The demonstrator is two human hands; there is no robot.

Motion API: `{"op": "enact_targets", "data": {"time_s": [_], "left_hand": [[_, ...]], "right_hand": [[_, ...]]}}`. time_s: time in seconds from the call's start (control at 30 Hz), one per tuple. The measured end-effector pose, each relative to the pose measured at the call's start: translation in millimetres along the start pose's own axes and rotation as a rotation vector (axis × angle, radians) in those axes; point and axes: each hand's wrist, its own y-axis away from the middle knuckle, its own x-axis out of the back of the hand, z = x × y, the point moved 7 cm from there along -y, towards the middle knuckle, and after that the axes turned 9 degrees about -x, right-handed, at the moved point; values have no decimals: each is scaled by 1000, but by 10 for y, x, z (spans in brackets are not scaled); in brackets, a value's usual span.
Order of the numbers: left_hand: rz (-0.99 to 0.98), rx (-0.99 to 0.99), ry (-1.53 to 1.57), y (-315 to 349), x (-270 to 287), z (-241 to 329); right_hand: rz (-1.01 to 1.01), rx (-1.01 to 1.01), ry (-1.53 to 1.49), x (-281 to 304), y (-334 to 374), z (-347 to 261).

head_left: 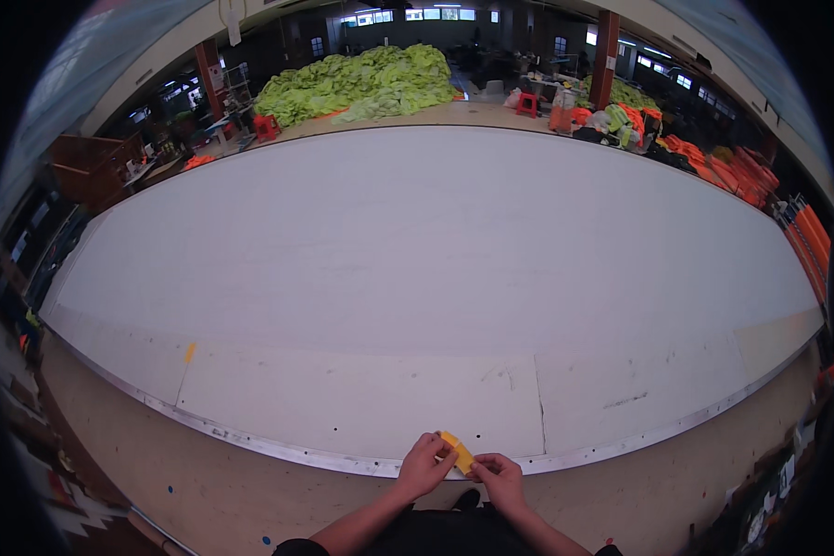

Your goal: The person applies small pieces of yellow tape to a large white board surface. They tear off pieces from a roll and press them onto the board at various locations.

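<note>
Black cloth clothing (435,537) below, now my left hand (423,466) and right hand (500,482) pinch a small yellow strip (462,458) at the broad white table (435,259); a slackened pinch could drop it.

Both arms in from bottom edge, bare forearms angled inward, dark sleeve (300,548) ending low on the left arm. Left hand (423,466) slightly higher, fingers curled, pinch grip. Right hand (500,481) just beside it, also pinching, thumb and fingers pointing left. Hands close together, backs mostly up.
</note>
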Motion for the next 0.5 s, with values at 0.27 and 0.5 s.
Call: {"op": "enact_targets", "data": {"time_s": [0.27,0.5], "left_hand": [[119,-268,-500,-404,-202,313],[100,-414,-545,-840,-7,258]], "right_hand": [[45,-99,-70,257,-334,-146],[-39,86,101,-10,-611,-318]]}}
